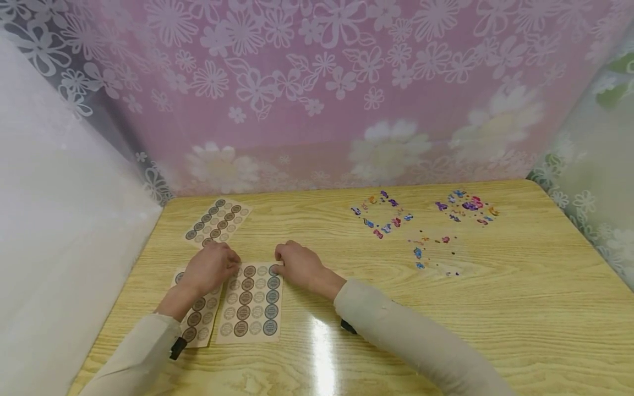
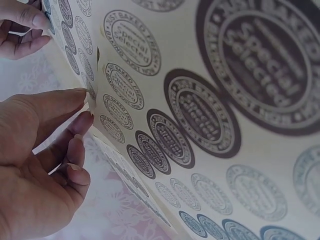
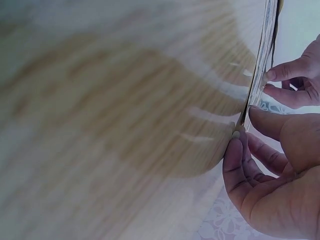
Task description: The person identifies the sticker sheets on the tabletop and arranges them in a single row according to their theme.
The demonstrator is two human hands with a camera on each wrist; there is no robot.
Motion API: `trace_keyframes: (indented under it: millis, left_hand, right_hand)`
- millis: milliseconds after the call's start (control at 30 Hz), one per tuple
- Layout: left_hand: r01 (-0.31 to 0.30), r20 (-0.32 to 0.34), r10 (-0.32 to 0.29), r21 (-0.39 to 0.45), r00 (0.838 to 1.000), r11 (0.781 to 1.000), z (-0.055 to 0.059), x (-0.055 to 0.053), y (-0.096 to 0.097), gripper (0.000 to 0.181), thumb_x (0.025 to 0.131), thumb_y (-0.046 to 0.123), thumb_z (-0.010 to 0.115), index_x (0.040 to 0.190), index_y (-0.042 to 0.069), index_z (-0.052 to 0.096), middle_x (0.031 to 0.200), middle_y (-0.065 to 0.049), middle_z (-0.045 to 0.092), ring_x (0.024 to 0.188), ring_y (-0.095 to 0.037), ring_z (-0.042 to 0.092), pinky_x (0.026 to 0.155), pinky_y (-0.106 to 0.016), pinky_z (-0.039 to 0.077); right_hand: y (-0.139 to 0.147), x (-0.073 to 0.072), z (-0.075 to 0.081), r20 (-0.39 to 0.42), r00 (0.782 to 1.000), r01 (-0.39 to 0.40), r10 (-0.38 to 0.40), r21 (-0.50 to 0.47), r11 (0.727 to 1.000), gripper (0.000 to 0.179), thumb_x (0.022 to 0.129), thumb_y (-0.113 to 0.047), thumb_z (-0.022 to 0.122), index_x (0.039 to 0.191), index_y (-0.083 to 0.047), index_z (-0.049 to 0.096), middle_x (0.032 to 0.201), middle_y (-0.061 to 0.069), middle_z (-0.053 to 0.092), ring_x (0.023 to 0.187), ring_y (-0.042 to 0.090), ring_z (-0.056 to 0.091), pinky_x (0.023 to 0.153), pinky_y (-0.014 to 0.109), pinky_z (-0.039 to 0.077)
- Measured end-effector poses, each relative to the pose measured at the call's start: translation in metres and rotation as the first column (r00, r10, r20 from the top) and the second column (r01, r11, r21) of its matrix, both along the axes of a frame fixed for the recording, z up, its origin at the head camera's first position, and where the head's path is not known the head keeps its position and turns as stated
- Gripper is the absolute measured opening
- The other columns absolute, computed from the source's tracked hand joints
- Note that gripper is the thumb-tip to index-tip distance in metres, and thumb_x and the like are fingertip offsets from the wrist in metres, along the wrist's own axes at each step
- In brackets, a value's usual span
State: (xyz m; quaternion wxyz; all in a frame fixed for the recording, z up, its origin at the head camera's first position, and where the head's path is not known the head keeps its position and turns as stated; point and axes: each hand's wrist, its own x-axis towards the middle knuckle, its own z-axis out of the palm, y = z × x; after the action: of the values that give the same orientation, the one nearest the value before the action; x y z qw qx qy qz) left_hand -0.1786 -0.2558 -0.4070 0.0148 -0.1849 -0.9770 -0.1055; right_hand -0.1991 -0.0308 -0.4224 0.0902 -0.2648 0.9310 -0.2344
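Both hands hold a kraft-coloured sticker sheet (image 1: 257,319) with columns of round brown, blue and pale labels. At its far left corner my left hand (image 1: 213,268) pinches the edge between thumb and index finger. My right hand (image 1: 302,267) pinches the far right corner, its other fingers curled. "Special Selected" is printed on the round stickers (image 2: 197,115) in the left wrist view. Partly under the left forearm lies a second sticker sheet (image 1: 199,319). Beyond the left hand is a third sticker sheet (image 1: 218,221), turned at an angle.
On the right of the wood-grain table (image 1: 446,341) lie clear sheets of colourful butterfly-like stickers: one in a ring (image 1: 386,227), one clustered (image 1: 470,205), one sparser (image 1: 418,254). A floral curtain (image 1: 317,99) hangs behind the table, and pale cloth (image 1: 59,220) stands at the left.
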Motion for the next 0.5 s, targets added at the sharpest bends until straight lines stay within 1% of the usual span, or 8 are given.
trace_keyframes:
  millis: [100,300,367,500]
  left_hand:
    - [0.003,-0.016,-0.004,-0.01,1.0,1.0,0.0005,0.0003,0.001,0.007,0.08,0.01,0.075,0.086,0.009,0.075,0.085,-0.003,0.067,0.084,-0.028,0.059,0.08,-0.045,0.048]
    - [0.033,-0.049,-0.035,-0.037,0.998,0.999,-0.0002,0.001,0.002,0.006,0.08,0.01,0.073,0.086,0.01,0.075,0.084,-0.002,0.068,0.082,-0.026,0.06,0.079,-0.043,0.048]
    - [0.045,-0.066,-0.048,-0.047,0.997,0.998,-0.0011,0.0015,0.0022,0.006,0.08,0.01,0.073,0.086,0.01,0.075,0.084,-0.002,0.067,0.081,-0.026,0.06,0.079,-0.043,0.048]
    - [0.04,-0.118,-0.05,-0.081,0.992,0.996,-0.004,0.0032,0.0024,0.007,0.081,0.013,0.074,0.087,0.01,0.074,0.083,-0.001,0.066,0.08,-0.025,0.059,0.081,-0.044,0.046]
  right_hand:
    - [0.0002,0.0012,0.0011,-0.002,1.0,-0.001,0.001,0.006,1.0,0.025,0.09,-0.031,0.068,0.1,-0.009,0.063,0.086,-0.001,0.052,0.07,0.012,0.049,0.059,0.025,0.043]
    - [0.0005,0.0021,0.0023,0.011,1.0,-0.012,0.012,0.014,1.0,0.024,0.091,-0.03,0.066,0.101,-0.009,0.06,0.087,0.0,0.051,0.07,0.012,0.048,0.061,0.026,0.043]
    - [0.0007,0.0014,0.0023,0.018,1.0,-0.012,0.012,0.012,1.0,0.024,0.091,-0.03,0.066,0.102,-0.009,0.06,0.087,0.0,0.051,0.071,0.012,0.048,0.062,0.026,0.044]
    - [0.0017,-0.0013,0.0034,0.059,0.998,-0.002,0.002,-0.004,1.0,0.026,0.092,-0.031,0.065,0.104,-0.009,0.061,0.091,0.001,0.054,0.074,0.013,0.05,0.065,0.026,0.045]
